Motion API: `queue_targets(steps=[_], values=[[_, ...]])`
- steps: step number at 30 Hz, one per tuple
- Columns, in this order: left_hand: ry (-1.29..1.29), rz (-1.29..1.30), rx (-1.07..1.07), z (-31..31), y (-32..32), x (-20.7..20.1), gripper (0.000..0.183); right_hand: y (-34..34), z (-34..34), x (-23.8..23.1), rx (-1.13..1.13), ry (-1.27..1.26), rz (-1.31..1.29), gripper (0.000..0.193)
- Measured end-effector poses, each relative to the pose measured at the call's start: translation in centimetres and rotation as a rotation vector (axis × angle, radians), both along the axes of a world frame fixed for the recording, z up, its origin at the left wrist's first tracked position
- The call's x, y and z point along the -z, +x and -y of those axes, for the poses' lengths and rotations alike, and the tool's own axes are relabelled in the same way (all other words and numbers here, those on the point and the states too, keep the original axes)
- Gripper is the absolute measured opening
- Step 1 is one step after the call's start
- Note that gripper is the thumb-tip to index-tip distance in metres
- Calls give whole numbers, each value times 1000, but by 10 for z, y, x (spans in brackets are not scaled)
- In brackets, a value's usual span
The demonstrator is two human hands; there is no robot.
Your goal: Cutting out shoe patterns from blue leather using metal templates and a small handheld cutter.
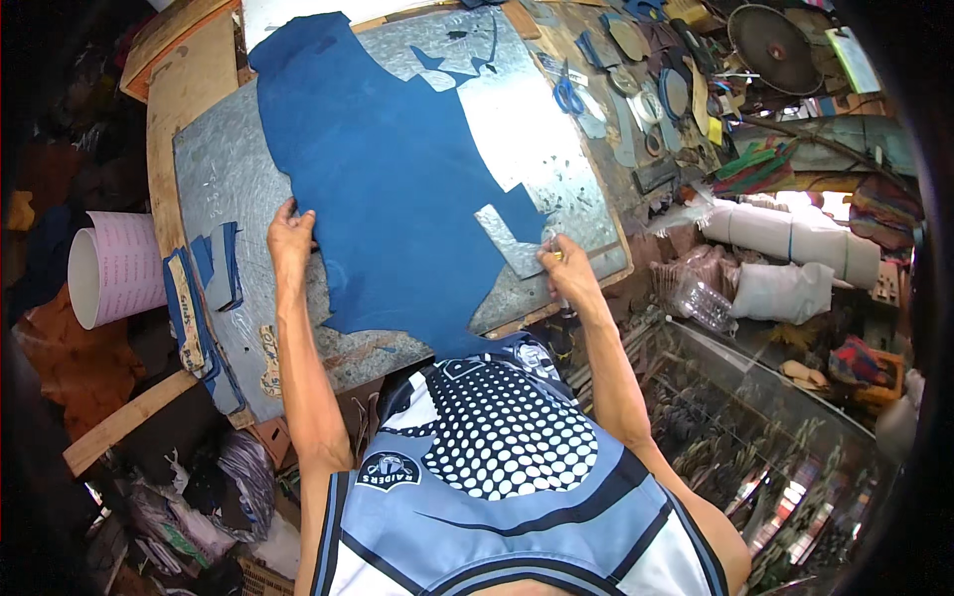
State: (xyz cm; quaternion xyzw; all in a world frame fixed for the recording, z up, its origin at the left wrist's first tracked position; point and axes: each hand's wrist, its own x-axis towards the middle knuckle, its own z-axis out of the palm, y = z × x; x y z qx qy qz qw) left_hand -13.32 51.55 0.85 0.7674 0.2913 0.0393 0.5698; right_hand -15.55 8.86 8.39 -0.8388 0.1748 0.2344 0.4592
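A large blue sheet (388, 169), apparently leather with an irregular outline, lies over a scratched grey metal sheet (227, 149). My left hand (291, 235) is closed at its left edge, thumb and fingers pinching the material. Over at the right edge my right hand (568, 268) is closed round a slim tool (565, 309); its lower end shows below my fist, and its kind is unclear. An L-shaped cut-out (507, 244) in the blue sheet bares grey metal beside that hand. Narrow blue cut strips (217, 266) lie to the left of my left hand.
Blue-handled scissors (567, 95), tape rolls and patterns crowd the board's far right. Blue scraps (452, 68) lie at the back. A rolled pink-white sheet (119, 268) stands left. Wrapped white rolls (795, 240) and a glass case (745, 427) are on the right.
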Motion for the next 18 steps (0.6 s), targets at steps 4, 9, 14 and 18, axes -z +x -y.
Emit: queue_targets(steps=[4,9,14,18], values=[[-1,-113,96,-17,-6,3,58,-11,-2,-3,12,33,-64,23],[1,-159,109,-14,-12,-6,59,-16,9,-6,58,27,-44,19],[-35,-146,79,-13,-12,-4,60,-25,26,-4,109,56,-43,15],[-98,-109,63,-15,-14,-6,58,-27,28,-1,227,202,-66,14]])
